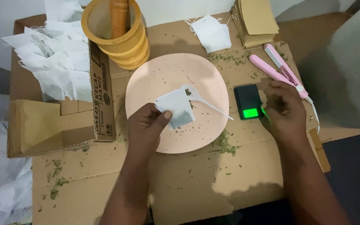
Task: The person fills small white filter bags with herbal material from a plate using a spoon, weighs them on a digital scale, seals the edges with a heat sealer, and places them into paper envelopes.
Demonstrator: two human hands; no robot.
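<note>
Head view: the left hand point(146, 125) pinches a small white filter bag point(176, 108) over the pink plate point(196, 137) (spoon point(207, 104) at three o'clock); the right hand point(284, 110) — fingers curled, empty — touches the pocket scale point(248, 102).

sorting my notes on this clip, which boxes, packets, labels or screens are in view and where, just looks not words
Pocket scale: right of the pink plate, by the right hand; small, black, glowing green screen.
Cardboard box: left of the plate, brown, dark print on its side, white sachets inside.
Filter sachet: pinched in the left hand, white, square.
Envelope stack: top right, tan.
</note>
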